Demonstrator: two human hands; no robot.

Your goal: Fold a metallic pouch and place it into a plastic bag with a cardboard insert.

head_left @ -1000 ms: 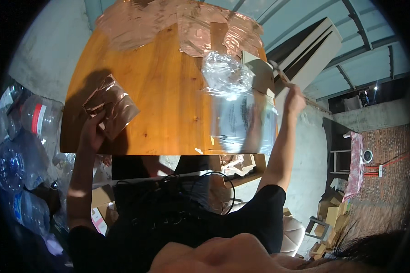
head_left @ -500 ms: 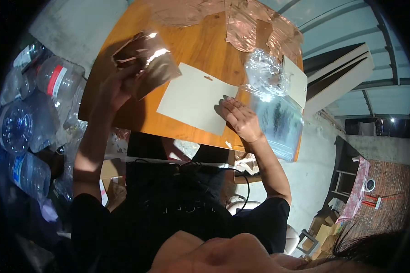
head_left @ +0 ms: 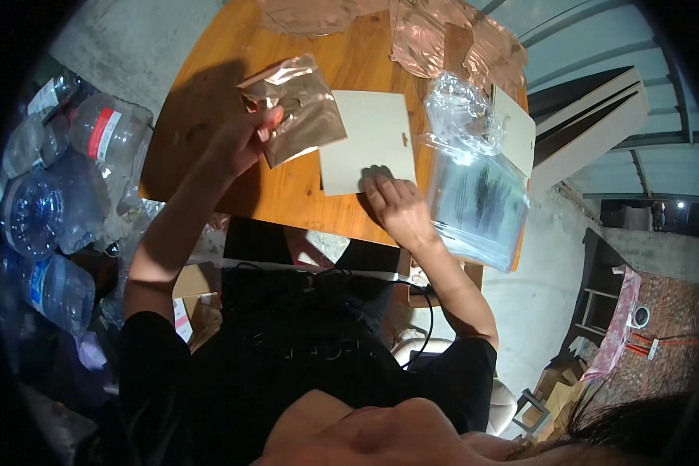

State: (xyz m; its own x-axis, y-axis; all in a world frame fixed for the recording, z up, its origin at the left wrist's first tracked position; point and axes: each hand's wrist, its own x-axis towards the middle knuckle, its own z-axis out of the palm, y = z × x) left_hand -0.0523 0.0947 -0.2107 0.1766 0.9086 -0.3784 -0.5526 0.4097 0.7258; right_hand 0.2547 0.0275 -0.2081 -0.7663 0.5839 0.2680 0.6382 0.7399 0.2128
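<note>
My left hand [head_left: 245, 142] is closed on the edge of a shiny copper-coloured foil piece [head_left: 307, 124], holding it up over the table. The foil is creased, and its right corner overlaps the left part of a cream card [head_left: 369, 144]. That card lies flat on the wooden table, with a small hanger hole near its right edge. My right hand [head_left: 398, 210] rests at the card's lower edge, its slightly bent fingers lying on the surface and nothing seen inside the hand. My thumb there is hard to make out.
Crumpled clear plastic [head_left: 458, 113] lies on the wooden table [head_left: 210, 109], beside a stack of clear plastic sleeves [head_left: 474, 206] and another cream card [head_left: 514, 132]. Copper foil [head_left: 419, 43] covers the far edge. Large plastic bottles [head_left: 35, 213] crowd the floor at left.
The cream card has turned clockwise, its hole moving from the top edge to the right. My left hand has brought the foil rightward. My right hand has shifted to the card's lower edge.
</note>
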